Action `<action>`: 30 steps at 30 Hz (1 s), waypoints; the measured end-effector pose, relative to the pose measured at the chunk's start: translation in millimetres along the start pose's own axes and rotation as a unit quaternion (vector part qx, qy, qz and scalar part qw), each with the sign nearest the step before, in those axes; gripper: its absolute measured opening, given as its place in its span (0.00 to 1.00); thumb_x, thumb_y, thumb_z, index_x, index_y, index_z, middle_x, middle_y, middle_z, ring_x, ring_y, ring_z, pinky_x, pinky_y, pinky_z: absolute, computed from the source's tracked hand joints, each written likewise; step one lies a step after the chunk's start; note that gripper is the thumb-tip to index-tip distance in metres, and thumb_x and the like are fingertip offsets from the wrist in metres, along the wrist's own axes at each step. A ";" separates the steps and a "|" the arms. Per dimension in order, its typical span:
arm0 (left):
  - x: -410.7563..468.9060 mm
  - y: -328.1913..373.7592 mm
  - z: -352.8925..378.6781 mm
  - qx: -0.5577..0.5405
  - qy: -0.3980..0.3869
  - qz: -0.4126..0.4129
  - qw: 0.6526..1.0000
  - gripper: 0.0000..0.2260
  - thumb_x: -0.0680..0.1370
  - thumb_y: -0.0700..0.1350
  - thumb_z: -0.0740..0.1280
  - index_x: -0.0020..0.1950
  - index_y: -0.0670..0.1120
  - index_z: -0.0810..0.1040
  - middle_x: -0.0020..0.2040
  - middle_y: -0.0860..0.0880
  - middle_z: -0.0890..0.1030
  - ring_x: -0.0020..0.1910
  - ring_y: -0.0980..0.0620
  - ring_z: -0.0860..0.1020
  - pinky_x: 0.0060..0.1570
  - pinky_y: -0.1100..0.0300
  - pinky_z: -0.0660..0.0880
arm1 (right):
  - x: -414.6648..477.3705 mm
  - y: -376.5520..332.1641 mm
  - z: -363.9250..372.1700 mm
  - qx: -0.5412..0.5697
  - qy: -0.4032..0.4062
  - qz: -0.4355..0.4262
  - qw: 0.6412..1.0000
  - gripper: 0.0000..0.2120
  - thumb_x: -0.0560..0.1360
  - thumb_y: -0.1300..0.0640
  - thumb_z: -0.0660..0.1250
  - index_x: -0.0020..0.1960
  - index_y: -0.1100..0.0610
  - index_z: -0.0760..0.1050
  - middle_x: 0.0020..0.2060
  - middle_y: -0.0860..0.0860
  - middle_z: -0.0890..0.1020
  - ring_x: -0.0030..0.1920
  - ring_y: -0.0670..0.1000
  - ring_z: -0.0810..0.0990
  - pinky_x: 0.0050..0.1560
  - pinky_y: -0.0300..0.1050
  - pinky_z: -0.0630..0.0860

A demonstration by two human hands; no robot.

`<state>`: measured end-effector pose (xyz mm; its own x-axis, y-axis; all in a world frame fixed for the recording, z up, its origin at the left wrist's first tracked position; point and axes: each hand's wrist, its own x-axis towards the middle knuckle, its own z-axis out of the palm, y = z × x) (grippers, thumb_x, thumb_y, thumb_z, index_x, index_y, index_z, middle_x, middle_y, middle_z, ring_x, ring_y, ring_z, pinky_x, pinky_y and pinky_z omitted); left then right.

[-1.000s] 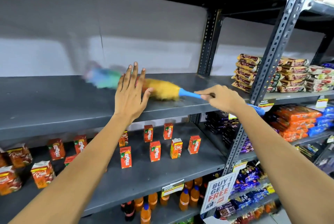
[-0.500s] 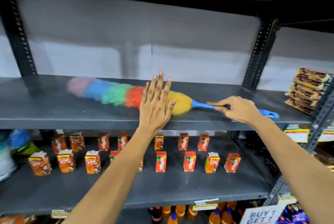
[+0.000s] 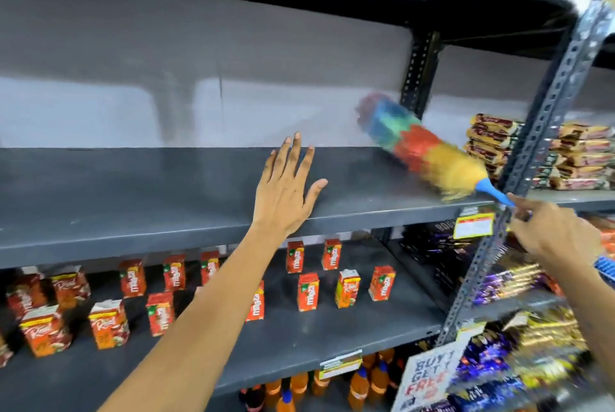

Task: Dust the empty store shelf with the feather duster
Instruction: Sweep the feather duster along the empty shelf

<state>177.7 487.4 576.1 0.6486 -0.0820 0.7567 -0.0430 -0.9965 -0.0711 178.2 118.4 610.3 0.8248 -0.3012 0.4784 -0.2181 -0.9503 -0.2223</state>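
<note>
The empty grey metal shelf [image 3: 133, 198] runs across the middle of the view. A rainbow feather duster [image 3: 419, 149] with a blue handle lies slanted over the shelf's right end, its head blurred and its tip lifted toward the back wall. My right hand [image 3: 552, 235] grips the blue handle just past the shelf's front right corner. My left hand [image 3: 286, 188] rests flat on the shelf near its front edge, fingers spread, holding nothing, well left of the duster.
A perforated steel upright [image 3: 519, 185] stands by the duster's handle. Stacked snack packets [image 3: 492, 142] fill the neighbouring shelf on the right. Small red juice cartons [image 3: 309, 292] stand on the shelf below, orange bottles [image 3: 359, 385] lower down. A promo sign [image 3: 429, 375] hangs at the bottom right.
The duster has swept from the shelf's left-middle to its right end and now points up toward the back wall. My right hand pulled back to the right; my left hand stayed on the shelf.
</note>
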 end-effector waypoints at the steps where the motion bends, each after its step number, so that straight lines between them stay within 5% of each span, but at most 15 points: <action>1: 1.4 2.8 2.0 0.009 -0.010 0.010 1.000 0.30 0.80 0.60 0.43 0.76 0.43 0.57 0.76 0.41 0.55 0.75 0.44 0.52 0.71 0.50 0.49 | -0.4 2.7 -2.1 -0.013 0.001 0.017 1.000 0.17 0.76 0.50 0.62 0.62 0.51 0.78 0.49 0.66 0.82 0.49 0.65 0.81 0.44 0.51 0.74; 5: 2.7 2.2 1.9 -0.002 -0.024 0.003 1.000 0.31 0.80 0.61 0.42 0.76 0.43 0.54 0.77 0.41 0.52 0.75 0.44 0.49 0.72 0.49 0.47 | -8.8 -11.7 -2.2 -0.032 -0.020 0.054 0.998 0.14 0.75 0.55 0.63 0.51 0.64 0.80 0.47 0.64 0.83 0.49 0.64 0.81 0.44 0.49 0.72; 17: 10.9 40.0 9.4 -0.065 -0.042 0.051 0.996 0.32 0.79 0.60 0.44 0.74 0.41 0.61 0.75 0.39 0.58 0.74 0.42 0.55 0.71 0.47 0.51 | -38.8 -79.8 -7.0 0.026 -0.052 -0.021 0.998 0.17 0.76 0.52 0.61 0.60 0.60 0.75 0.56 0.59 0.81 0.57 0.61 0.79 0.53 0.49 0.74; 24: 9.0 58.3 24.2 -0.045 -0.050 0.097 0.993 0.32 0.79 0.61 0.41 0.75 0.42 0.59 0.75 0.39 0.58 0.74 0.43 0.55 0.71 0.48 0.53 | -33.8 -35.4 -20.8 -0.045 0.017 0.073 0.996 0.12 0.79 0.55 0.60 0.56 0.60 0.76 0.51 0.58 0.82 0.52 0.60 0.81 0.43 0.46 0.70; 30: 7.5 57.5 25.5 -0.027 -0.053 0.093 0.994 0.31 0.79 0.61 0.44 0.76 0.42 0.55 0.76 0.40 0.54 0.75 0.43 0.51 0.72 0.48 0.49 | -39.8 -40.4 -17.0 -0.107 -0.013 0.019 0.994 0.11 0.77 0.55 0.63 0.56 0.59 0.76 0.50 0.56 0.83 0.51 0.58 0.82 0.40 0.45 0.67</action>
<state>199.5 429.8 561.1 0.7022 -0.2657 0.6606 -0.2077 -0.9639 -0.1668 145.2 167.4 614.7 0.8265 -0.3374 0.4507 -0.3525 -0.9343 -0.0530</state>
